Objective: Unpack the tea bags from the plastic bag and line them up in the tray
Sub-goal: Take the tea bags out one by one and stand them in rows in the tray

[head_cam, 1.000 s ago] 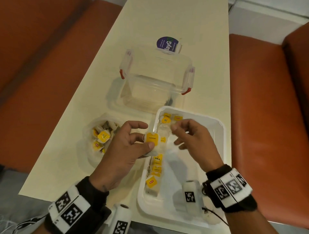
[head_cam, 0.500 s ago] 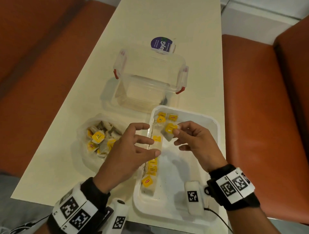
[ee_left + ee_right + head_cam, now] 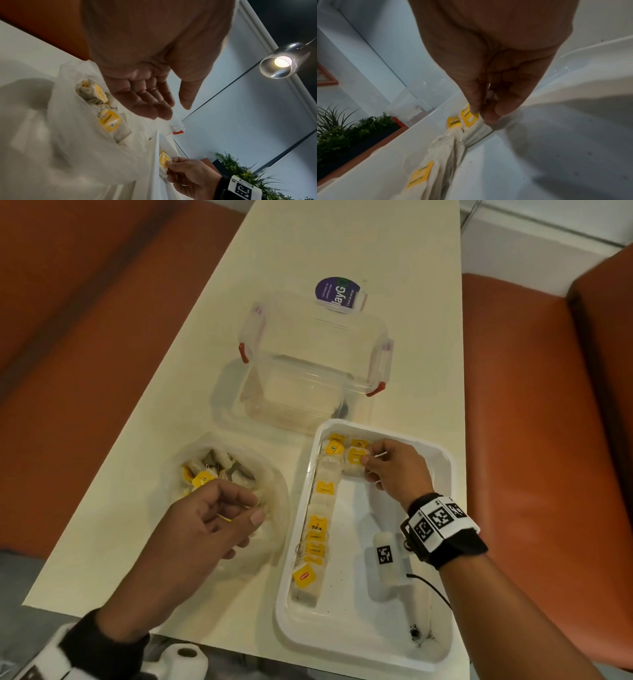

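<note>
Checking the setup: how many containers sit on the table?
3: the clear box farthest away, the plastic bag of tea bags near left, the white tray near right. None seems hidden.

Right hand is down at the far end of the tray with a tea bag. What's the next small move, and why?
Probably let go: the right hand pinches a tea bag already lying in the white tray, beside the column of tea bags along its left wall. The left hand, holding nothing, hovers over the plastic bag, ready to pick another.
</note>
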